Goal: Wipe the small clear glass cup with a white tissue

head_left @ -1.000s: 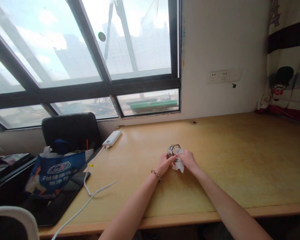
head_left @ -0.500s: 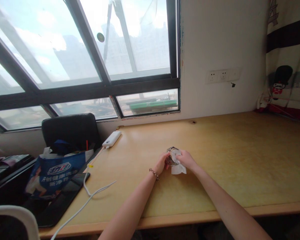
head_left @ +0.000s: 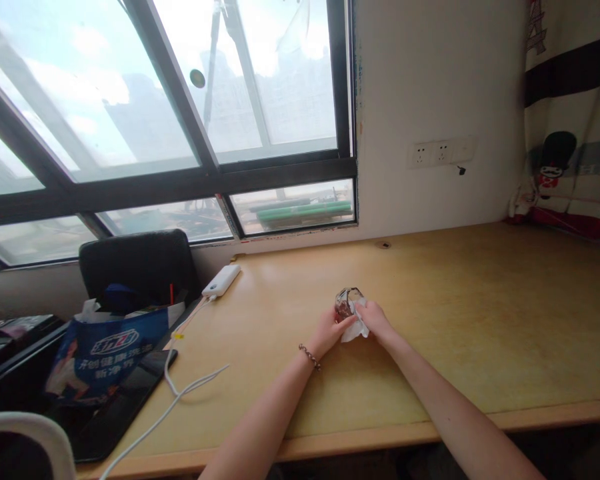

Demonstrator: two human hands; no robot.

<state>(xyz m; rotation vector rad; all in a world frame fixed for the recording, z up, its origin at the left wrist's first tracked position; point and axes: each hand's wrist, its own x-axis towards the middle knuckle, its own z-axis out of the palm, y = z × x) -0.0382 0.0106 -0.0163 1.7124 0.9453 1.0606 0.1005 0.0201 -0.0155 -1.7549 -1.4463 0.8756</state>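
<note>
Above the middle of the wooden desk (head_left: 430,320) I hold a small, round, shiny dish (head_left: 344,303) with a dark, faceted-looking rim; it resembles a glass ashtray. My left hand (head_left: 329,331), with a beaded bracelet (head_left: 310,357) at its wrist, grips the dish from the left and below, thumb across the near side. A crumpled white tissue (head_left: 358,328) is pinched in my right hand (head_left: 375,319) and pressed against the dish's right side. Fingers and tissue hide much of the dish.
A white power bank (head_left: 221,281) with a white cable (head_left: 176,387) lies at the desk's left. Beyond that edge are a blue bag (head_left: 107,357), a black chair (head_left: 137,263) and a dark flat panel (head_left: 125,413). Behind are the window and wall sockets (head_left: 431,153).
The dish is now tilted and turned in my left hand, whose thumb has come round to the near side. My right hand and the tissue, now more bunched, have shifted on the dish.
</note>
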